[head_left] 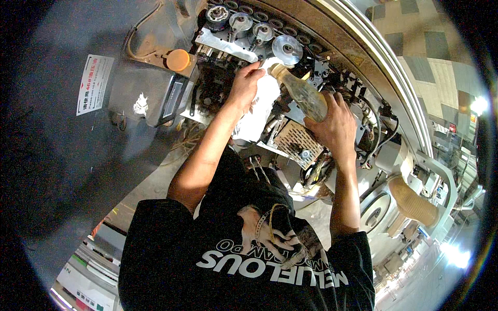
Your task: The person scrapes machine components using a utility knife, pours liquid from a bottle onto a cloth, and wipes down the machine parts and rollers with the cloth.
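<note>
Both hands work at the open machine [290, 78]: the right hand [337, 127] grips a murky plastic bottle [303, 93], neck tilted toward eleven o'clock, while the left hand [246, 85] closes its fingers at the bottle's mouth. Seemingly the cap is being handled; pouring would need steady aim among the pulleys [287, 49].

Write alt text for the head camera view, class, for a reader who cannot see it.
A person's right hand holds a murky plastic bottle tilted over an open machine, while the left hand grips a white cloth near the bottle's neck. Round metal rollers line the machine's top edge, and an orange cap sits to the left.
</note>
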Action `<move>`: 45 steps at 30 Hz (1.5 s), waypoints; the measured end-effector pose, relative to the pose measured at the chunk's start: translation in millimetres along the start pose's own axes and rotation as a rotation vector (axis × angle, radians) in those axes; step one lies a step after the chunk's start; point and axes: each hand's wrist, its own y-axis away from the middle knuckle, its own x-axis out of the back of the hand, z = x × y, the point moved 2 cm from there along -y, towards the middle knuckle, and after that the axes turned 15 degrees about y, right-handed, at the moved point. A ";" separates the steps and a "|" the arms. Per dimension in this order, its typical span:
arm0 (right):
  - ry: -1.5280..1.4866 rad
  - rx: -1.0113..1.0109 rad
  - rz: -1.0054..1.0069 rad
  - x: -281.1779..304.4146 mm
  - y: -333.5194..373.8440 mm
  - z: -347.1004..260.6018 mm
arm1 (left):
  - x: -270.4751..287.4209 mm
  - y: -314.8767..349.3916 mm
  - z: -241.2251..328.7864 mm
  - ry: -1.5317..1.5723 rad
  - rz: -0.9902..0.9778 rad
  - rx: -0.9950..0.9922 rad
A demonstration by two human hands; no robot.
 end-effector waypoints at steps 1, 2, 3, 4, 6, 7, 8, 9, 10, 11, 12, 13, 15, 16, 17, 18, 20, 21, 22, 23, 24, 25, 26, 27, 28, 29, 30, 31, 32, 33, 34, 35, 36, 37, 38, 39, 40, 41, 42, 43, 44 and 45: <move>-0.002 0.001 0.000 0.3 -0.9 -0.4 | 0.3 -0.3 -0.1 -0.001 0.002 -0.001; -0.006 0.002 -0.003 0.4 -2.0 -0.8 | 1.1 -0.7 0.0 0.001 0.014 0.002; -0.008 0.001 -0.007 0.4 -2.6 -0.1 | 0.9 -0.8 0.1 0.005 0.025 0.008; -0.008 0.000 -0.007 -0.2 -3.1 1.0 | 0.2 -0.6 0.1 0.004 0.025 0.008; -0.003 0.007 -0.017 -3.2 -3.5 3.5 | -2.5 1.2 0.7 0.037 0.028 0.014; -0.002 0.005 -0.017 -6.0 -2.9 5.3 | -4.0 3.0 1.8 0.036 0.026 0.016; -0.010 0.006 0.001 -9.6 -2.0 7.4 | -5.1 5.1 2.7 0.117 0.031 0.043; -0.020 0.012 0.021 -12.4 -2.3 8.8 | -5.8 5.8 3.6 0.198 0.039 0.066; -0.021 0.013 0.023 -13.4 -2.2 9.1 | -6.1 4.9 3.0 0.198 0.038 0.063; -0.061 -0.001 0.004 -14.3 -1.3 9.0 | -4.7 4.0 -0.8 0.371 0.109 0.140; -0.099 -0.016 -0.015 -15.2 0.4 9.6 | -2.3 2.5 -6.7 0.546 0.177 0.217; -0.158 0.001 0.038 -16.8 4.3 10.9 | 4.4 -1.4 -12.1 0.521 0.170 0.235; -0.185 -0.028 0.027 -27.5 10.3 14.9 | 8.5 -11.5 -23.2 0.558 0.231 0.188; -0.209 -0.061 0.013 -35.2 14.4 17.8 | 8.8 -17.1 -28.9 0.597 0.290 0.147; -0.172 -0.048 0.123 -46.3 20.8 21.1 | 6.3 -24.4 -33.9 0.629 0.240 0.095; -0.175 -0.047 0.119 -52.9 26.7 21.2 | -3.6 -25.7 -34.4 0.520 0.321 0.045; -0.275 -0.102 0.108 -61.1 38.2 21.7 | -33.5 -19.8 -23.0 0.357 0.386 -0.058; -0.371 -0.122 0.111 -63.9 42.8 20.9 | -47.5 -17.6 -15.8 0.267 0.401 -0.067; -0.370 -0.121 0.110 -72.4 49.0 24.2 | -50.8 -26.5 -19.1 0.221 0.286 -0.169; -0.414 -0.131 0.173 -85.2 56.6 30.4 | -51.5 -34.1 -25.0 0.168 0.284 -0.166; -0.460 -0.140 0.234 -92.2 62.7 34.5 | -52.9 -39.4 -28.1 0.114 0.284 -0.164; -0.535 -0.176 0.224 -90.2 67.4 31.8 | -49.5 -46.3 -33.8 0.111 0.291 -0.168; -0.542 -0.170 0.221 -93.9 69.9 32.3 | -45.0 -52.2 -39.5 -0.003 0.338 -0.162; -0.630 -0.244 0.241 -101.4 74.2 37.6 | -41.7 -57.6 -46.7 -0.115 0.379 -0.149; -0.717 -0.320 0.262 -110.9 79.6 43.7 | -39.1 -60.7 -49.9 -0.117 0.379 -0.146; -0.779 -0.344 0.283 -127.7 86.3 51.3 | -36.0 -63.5 -52.1 -0.192 0.361 -0.144; -0.781 -0.347 0.280 -132.5 92.0 54.7 | -34.1 -63.1 -52.1 -0.269 0.343 -0.140; -0.811 -0.365 0.269 -135.8 98.3 58.0 | -32.8 -62.7 -53.3 -0.229 0.347 -0.111; -0.839 -0.382 0.258 -140.2 104.2 62.3 | -33.2 -62.2 -54.4 -0.228 0.349 -0.109; -0.830 -0.401 0.275 -152.5 111.8 70.7 | -37.6 -60.0 -52.8 -0.254 0.339 -0.140; -0.833 -0.406 0.270 -161.0 116.5 73.4 | -41.1 -58.5 -51.8 -0.289 0.332 -0.166; -0.870 -0.429 0.284 -169.2 121.3 76.9 | -43.2 -58.0 -49.9 -0.293 0.333 -0.161; -0.936 -0.465 0.298 -176.6 125.6 77.6 | -43.9 -55.7 -45.0 -0.213 0.406 -0.187; -1.000 -0.498 0.312 -181.2 128.2 78.0 | -43.2 -53.7 -40.9 -0.132 0.474 -0.208; -0.949 -0.476 0.342 -184.9 129.0 78.9 | -39.4 -52.0 -34.7 -0.044 0.484 -0.222; -0.973 -0.491 0.331 -183.8 126.8 79.3 | -35.3 -49.3 -32.7 0.033 0.532 -0.317; -0.985 -0.503 0.327 -181.8 125.6 81.6 | -32.2 -45.7 -31.2 0.109 0.578 -0.411; -0.998 -0.516 0.322 -180.8 124.8 82.5 | -28.2 -44.8 -29.8 0.077 0.612 -0.460; -1.032 -0.515 0.291 -177.3 119.6 84.5 | -21.2 -46.2 -27.7 0.047 0.654 -0.519; -1.064 -0.519 0.262 -175.5 118.3 88.0 | -16.1 -49.8 -30.1 0.048 0.708 -0.516; -1.067 -0.520 0.264 -176.2 119.0 93.9 | -17.1 -55.1 -35.6 0.046 0.707 -0.517; -1.006 -0.490 0.267 -175.9 118.4 99.8 | -21.0 -56.9 -36.4 -0.080 0.724 -0.540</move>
